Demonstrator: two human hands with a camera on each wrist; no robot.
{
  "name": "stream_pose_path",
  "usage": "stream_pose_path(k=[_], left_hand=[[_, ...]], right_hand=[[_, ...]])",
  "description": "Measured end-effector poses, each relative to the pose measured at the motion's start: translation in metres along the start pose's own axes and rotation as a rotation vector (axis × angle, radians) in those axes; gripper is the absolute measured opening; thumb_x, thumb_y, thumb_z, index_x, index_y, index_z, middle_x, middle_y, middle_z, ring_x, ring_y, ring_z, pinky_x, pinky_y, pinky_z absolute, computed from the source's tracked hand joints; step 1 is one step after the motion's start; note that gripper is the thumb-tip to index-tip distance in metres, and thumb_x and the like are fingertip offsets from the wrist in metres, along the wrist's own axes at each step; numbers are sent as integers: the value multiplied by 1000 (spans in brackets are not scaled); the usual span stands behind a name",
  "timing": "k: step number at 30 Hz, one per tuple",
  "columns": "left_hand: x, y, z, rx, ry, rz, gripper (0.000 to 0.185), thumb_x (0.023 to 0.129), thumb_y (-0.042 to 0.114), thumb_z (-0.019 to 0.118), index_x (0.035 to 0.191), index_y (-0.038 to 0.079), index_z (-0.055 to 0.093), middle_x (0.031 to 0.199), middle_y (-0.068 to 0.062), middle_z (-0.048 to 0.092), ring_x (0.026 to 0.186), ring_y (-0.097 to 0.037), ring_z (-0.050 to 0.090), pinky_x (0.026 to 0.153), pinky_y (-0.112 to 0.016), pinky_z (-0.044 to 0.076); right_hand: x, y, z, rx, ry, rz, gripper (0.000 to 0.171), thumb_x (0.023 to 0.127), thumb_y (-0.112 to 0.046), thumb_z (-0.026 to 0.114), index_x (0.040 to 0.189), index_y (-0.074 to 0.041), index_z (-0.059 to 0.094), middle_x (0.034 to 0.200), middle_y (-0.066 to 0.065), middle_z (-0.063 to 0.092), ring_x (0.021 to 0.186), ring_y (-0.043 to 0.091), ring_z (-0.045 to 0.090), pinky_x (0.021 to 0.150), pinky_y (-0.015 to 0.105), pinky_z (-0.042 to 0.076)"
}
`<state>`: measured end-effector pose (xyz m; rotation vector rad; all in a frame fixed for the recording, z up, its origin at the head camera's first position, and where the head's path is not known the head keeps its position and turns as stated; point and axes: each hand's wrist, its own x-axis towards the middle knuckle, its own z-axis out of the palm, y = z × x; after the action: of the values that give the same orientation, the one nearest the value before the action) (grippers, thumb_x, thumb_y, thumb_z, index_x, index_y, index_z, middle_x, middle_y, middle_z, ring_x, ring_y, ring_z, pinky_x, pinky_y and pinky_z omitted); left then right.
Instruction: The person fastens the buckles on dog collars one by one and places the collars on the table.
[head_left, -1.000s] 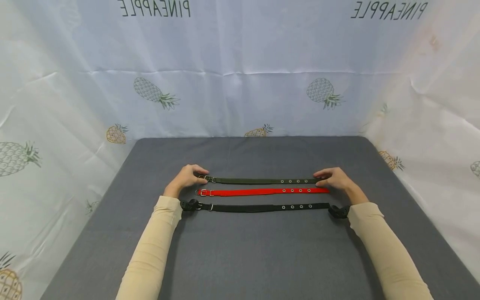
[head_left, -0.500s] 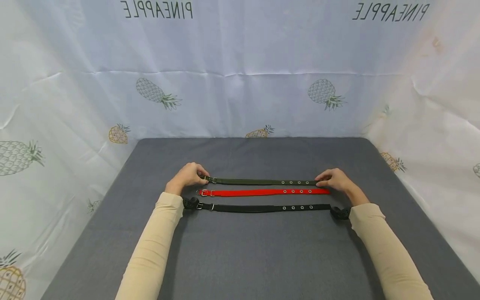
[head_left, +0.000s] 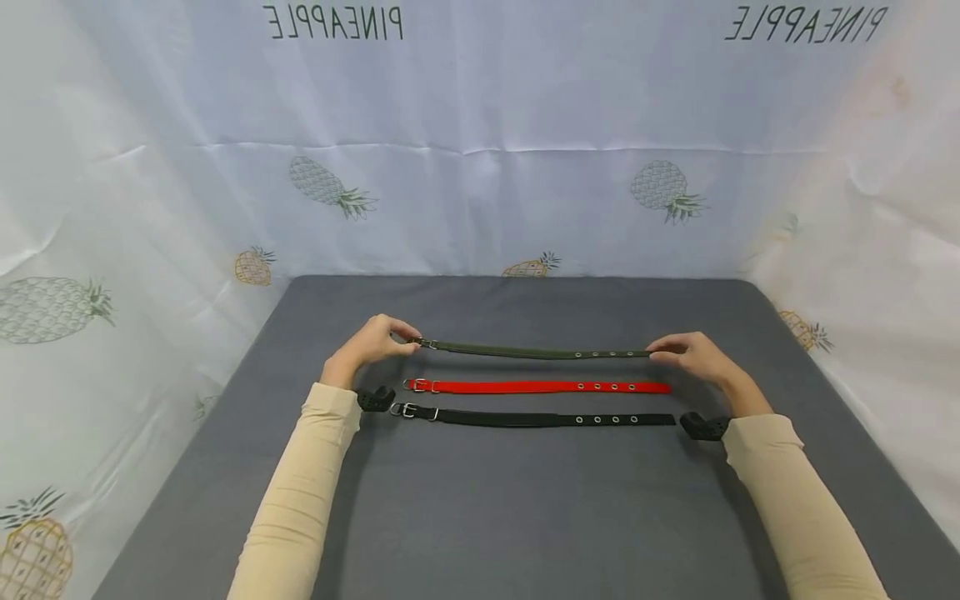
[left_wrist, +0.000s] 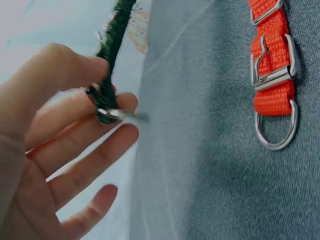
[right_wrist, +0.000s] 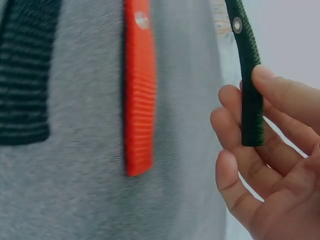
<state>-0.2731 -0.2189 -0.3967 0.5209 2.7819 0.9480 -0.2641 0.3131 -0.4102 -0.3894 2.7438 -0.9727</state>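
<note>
The dark green webbing collar [head_left: 532, 351] hangs stretched just above the grey felt mat [head_left: 525, 517], because the left hand [head_left: 369, 343] pinches its metal buckle end and the right hand [head_left: 693, 356] pinches its eyeleted tip, pulling it straight. Nearer the person, a ribbed red collar [head_left: 536, 387] and a black collar [head_left: 536, 417] lie flat and parallel on the mat.

Hands [head_left: 372, 342] [head_left: 693, 357] pinch green strap [head_left: 528, 352] ends, raised.
</note>
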Motion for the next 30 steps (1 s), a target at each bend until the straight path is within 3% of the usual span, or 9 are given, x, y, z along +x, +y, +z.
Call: stream_pose_path(k=[2, 9, 13, 18, 24, 30], left_hand=[[-2, 0, -1, -40, 28, 12, 26, 91, 16, 64, 113, 4, 71, 114, -18, 71, 107, -32, 65, 91, -47, 53], [-12, 0, -1, -104, 108, 55, 23, 94, 17, 62, 110, 4, 71, 106, -19, 73, 90, -24, 68, 84, -39, 55], [-16, 3, -1, -130, 139, 63, 25, 96, 19, 60, 111, 2, 70, 105, -23, 72, 92, -30, 68, 82, -36, 55], [-20, 7, 1, -150, 187, 73, 26, 98, 18, 57, 113, 0, 68, 103, -22, 72, 96, -37, 67, 85, -42, 55], [-23, 13, 6, -65, 286, 129, 25, 95, 15, 57, 113, 0, 66, 99, -17, 70, 89, -25, 63, 83, -41, 53], [-26, 25, 7, -105, 304, 106, 27, 95, 13, 59, 119, 3, 65, 105, -18, 69, 94, -29, 64, 88, -46, 53]], right_hand=[[-3, -1, -4, 13, 23, -7, 40, 98, -29, 57, 123, 2, 62, 121, 28, 63, 106, 37, 62, 88, 50, 53], [-8, -7, -9, 47, 127, -72, 36, 97, -24, 58, 116, 5, 66, 102, 21, 72, 82, 3, 66, 77, 29, 56], [-12, -10, -9, 93, 183, -69, 36, 97, -24, 59, 114, 7, 66, 88, -1, 76, 78, -6, 64, 72, 24, 55], [-15, -15, -8, 164, 259, -51, 38, 96, -25, 61, 113, 9, 64, 77, -30, 65, 75, -10, 62, 70, 19, 54], [-16, -28, -6, 206, 315, -72, 38, 93, -23, 65, 114, 8, 64, 75, -35, 61, 73, -13, 60, 68, 10, 50], [-17, -44, -5, 321, 374, -139, 26, 93, -17, 65, 113, -2, 68, 74, -28, 64, 72, -10, 62, 68, 7, 48]])
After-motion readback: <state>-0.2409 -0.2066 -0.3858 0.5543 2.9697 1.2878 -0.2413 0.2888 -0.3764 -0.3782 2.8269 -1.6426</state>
